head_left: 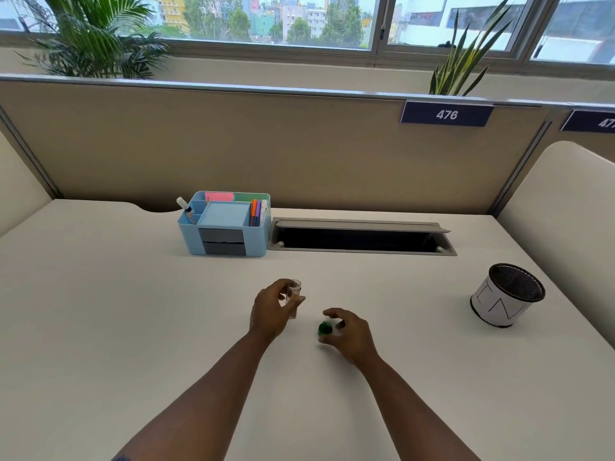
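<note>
A small clear jar (295,292) stands in the middle of the white desk (100,294), and my left hand (271,309) grips it from the left with curled fingers and thumb. Just to the right, a small green cap (324,329) is between the thumb and curled fingers of my right hand (349,331), low over the desk. The jar's mouth has nothing on it. Whether the cap touches the desk I cannot tell.
A light blue desk organizer (226,224) with pens, sticky notes and two grey drawers stands behind. To its right is an open cable tray slot (361,239). A black mesh cup (507,294) wrapped in white paper sits at the right. A beige partition (266,144) closes the back.
</note>
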### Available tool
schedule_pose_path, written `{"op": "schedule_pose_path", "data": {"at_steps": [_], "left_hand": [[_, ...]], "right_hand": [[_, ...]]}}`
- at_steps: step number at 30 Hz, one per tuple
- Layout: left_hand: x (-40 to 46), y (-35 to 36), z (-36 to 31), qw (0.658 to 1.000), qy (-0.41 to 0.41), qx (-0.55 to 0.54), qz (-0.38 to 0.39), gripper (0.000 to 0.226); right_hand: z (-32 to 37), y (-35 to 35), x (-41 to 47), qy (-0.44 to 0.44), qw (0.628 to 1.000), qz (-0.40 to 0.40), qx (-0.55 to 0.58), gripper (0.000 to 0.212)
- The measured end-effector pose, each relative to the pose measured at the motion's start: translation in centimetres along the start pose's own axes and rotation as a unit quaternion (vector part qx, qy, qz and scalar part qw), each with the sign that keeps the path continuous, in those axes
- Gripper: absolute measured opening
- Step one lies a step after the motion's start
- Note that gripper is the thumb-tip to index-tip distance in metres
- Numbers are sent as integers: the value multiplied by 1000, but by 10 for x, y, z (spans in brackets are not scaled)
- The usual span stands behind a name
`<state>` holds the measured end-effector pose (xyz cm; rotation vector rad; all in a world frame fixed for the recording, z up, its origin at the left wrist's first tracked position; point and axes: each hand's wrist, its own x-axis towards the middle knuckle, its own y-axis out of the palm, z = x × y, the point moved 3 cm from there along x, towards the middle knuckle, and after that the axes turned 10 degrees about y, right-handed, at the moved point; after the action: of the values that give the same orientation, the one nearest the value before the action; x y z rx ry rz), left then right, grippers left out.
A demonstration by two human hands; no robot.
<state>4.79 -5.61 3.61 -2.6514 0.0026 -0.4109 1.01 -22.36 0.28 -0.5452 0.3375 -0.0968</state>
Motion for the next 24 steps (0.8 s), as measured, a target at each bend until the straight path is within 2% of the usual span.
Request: {"op": "schedule_pose_path", "data": {"at_steps": [4, 8, 10, 17, 21, 24], "left_hand": [[5, 15, -20, 999, 13, -20, 20, 27], [7, 39, -45, 995, 11, -81, 55, 26], [8, 49, -55, 992, 8, -105, 67, 26], [9, 85, -78, 983, -4, -157, 93, 20], [10, 106, -84, 981, -7, -149, 124, 32], [10, 124, -84, 978, -13, -120, 170, 40]], "right_hand": [[8, -19, -8, 11, 990, -40, 133, 28], [12, -34, -12, 75, 938, 77, 331, 24], [13, -42, -16, 81, 909, 124, 389, 21], [-3, -76, -19, 66, 881, 121, 453, 22], [-17, -94, -20, 68, 865, 114, 484, 18], [-27, -113, -21, 56, 855, 76, 510, 20]]}}
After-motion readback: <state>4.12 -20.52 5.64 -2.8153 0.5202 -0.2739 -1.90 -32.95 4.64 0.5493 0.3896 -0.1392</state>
